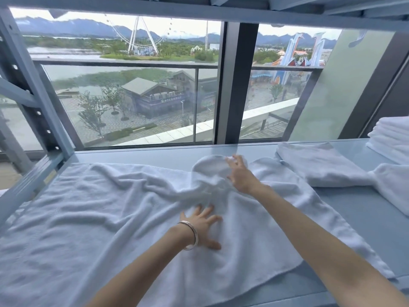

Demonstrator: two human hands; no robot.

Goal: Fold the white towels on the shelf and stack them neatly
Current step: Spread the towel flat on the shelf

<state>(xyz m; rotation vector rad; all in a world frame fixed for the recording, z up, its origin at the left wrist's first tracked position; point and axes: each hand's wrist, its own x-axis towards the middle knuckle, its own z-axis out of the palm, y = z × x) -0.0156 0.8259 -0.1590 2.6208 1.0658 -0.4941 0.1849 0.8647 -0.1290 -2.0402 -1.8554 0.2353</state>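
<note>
A large white towel (93, 218) lies spread and wrinkled over the blue-grey shelf (363, 213), covering its left and middle. My left hand (204, 227), with a thin bangle on the wrist, presses flat on the towel near the middle, fingers apart. My right hand (240, 173) reaches to the towel's far edge, where a blurred, lifted fold of cloth (210, 169) bulges up under its fingers. Whether those fingers pinch the fold is unclear because of blur.
A folded white towel (321, 167) lies at the back right, with another one (394, 182) beside it at the right edge. A stack of folded towels (391, 138) stands at the far right. The shelf's metal upright (33, 85) rises on the left; a window is behind.
</note>
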